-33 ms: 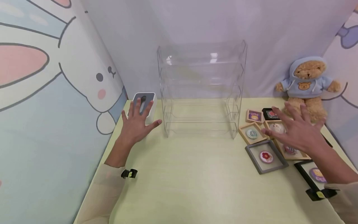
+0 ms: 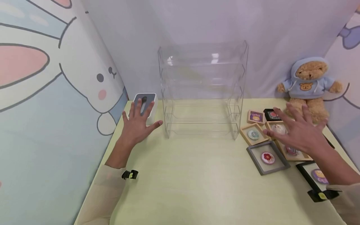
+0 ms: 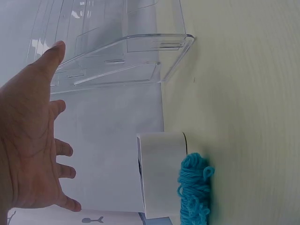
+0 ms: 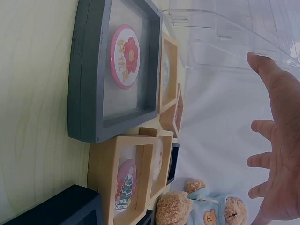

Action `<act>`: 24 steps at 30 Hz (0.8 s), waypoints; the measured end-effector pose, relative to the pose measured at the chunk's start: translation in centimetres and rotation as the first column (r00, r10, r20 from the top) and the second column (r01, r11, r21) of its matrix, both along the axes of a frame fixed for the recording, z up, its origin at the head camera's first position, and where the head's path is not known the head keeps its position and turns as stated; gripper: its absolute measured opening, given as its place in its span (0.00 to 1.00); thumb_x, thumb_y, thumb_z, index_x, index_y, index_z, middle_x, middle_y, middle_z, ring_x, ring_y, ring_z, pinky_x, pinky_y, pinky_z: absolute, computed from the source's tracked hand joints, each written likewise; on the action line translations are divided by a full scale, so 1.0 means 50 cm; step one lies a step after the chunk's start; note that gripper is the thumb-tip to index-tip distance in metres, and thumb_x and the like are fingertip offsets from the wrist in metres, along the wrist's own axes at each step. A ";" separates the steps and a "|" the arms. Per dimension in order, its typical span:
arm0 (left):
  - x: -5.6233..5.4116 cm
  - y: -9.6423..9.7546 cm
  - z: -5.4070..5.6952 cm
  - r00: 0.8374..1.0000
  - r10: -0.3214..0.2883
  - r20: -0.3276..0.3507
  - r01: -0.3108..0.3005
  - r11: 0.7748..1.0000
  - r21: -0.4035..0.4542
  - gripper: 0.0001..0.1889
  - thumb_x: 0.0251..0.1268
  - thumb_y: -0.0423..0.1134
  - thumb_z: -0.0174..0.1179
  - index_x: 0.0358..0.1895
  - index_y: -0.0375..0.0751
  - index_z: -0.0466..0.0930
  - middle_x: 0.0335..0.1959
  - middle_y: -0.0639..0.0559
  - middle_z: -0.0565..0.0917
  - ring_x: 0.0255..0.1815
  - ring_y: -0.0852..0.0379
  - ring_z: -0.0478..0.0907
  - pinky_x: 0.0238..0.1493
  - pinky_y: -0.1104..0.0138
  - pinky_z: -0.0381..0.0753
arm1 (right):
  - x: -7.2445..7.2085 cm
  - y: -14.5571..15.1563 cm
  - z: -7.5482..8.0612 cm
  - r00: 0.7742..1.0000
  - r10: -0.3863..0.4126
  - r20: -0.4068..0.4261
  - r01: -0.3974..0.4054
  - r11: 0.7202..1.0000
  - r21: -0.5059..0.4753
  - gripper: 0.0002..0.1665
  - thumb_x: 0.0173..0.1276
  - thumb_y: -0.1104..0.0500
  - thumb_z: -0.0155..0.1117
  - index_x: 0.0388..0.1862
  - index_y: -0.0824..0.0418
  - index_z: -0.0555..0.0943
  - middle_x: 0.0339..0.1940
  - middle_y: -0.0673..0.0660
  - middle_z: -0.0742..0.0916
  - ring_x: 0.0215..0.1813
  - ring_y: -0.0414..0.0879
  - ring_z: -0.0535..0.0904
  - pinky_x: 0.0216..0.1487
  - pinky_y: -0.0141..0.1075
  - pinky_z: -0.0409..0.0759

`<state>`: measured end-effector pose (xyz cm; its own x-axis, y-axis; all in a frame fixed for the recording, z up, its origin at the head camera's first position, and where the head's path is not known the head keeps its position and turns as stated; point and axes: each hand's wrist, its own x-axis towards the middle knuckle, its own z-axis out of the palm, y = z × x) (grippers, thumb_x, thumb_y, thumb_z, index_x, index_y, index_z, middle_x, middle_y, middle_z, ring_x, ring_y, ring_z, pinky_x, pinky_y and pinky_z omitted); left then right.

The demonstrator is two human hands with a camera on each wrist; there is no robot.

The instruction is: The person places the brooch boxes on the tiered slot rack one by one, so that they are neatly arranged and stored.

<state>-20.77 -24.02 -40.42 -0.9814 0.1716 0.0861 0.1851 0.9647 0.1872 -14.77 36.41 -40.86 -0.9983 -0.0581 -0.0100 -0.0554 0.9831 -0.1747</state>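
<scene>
My left hand (image 2: 136, 126) hovers with fingers spread in front of a white box (image 2: 151, 117) with a dark grey top. In the left wrist view, a bundle of teal yarn (image 3: 194, 192) lies beside that box. My right hand (image 2: 302, 134), fingers spread too, is above a group of small display frames and holds nothing. A grey frame (image 4: 84, 75) has a round red-flower badge (image 2: 268, 157) inside. Around it are light wooden frames (image 4: 105, 161) and black ones (image 4: 70, 206), several with badges. The right hand and forearm partly cover some frames.
A clear acrylic tiered rack (image 2: 202, 123) stands at the back middle of the pale table (image 2: 197, 181), between the hands. A teddy bear (image 2: 309, 84) in a blue hoodie sits at the back right. Walls with cartoon prints (image 2: 70, 131) flank the table.
</scene>
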 end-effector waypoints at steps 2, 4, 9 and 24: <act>0.000 -0.001 0.000 1.000 0.001 0.003 -0.001 1.000 0.002 0.53 0.71 0.83 0.50 0.92 0.71 0.38 0.95 0.40 0.33 0.94 0.31 0.29 0.81 0.19 0.32 | -0.002 -0.001 0.000 1.000 -0.001 -0.002 0.001 1.000 -0.002 0.64 0.74 0.19 0.57 0.95 0.43 0.44 0.94 0.68 0.43 0.89 0.75 0.17 0.61 0.94 0.21; 0.000 -0.002 0.000 1.000 0.001 0.005 -0.001 1.000 0.001 0.53 0.72 0.83 0.49 0.92 0.71 0.38 0.95 0.41 0.33 0.94 0.31 0.29 0.81 0.20 0.32 | -0.003 -0.001 0.000 1.000 -0.003 -0.001 0.003 1.000 -0.003 0.64 0.74 0.19 0.57 0.95 0.43 0.44 0.94 0.68 0.43 0.89 0.75 0.18 0.61 0.94 0.21; 0.002 -0.005 -0.001 1.000 -0.011 0.013 0.011 1.000 0.020 0.53 0.73 0.83 0.49 0.93 0.71 0.38 0.95 0.40 0.35 0.94 0.30 0.32 0.82 0.20 0.35 | -0.005 0.000 0.000 1.000 -0.008 0.008 0.008 1.000 -0.004 0.65 0.74 0.18 0.57 0.95 0.44 0.43 0.94 0.69 0.42 0.88 0.77 0.18 0.60 0.96 0.23; -0.061 0.028 -0.067 0.938 -0.314 0.150 0.144 0.743 0.653 0.54 0.79 0.69 0.61 0.91 0.76 0.29 0.96 0.56 0.35 0.96 0.41 0.37 0.88 0.33 0.50 | -0.015 0.015 0.007 0.999 0.043 0.003 -0.043 0.999 -0.008 0.63 0.77 0.22 0.59 0.95 0.47 0.44 0.94 0.70 0.46 0.90 0.78 0.25 0.59 0.97 0.30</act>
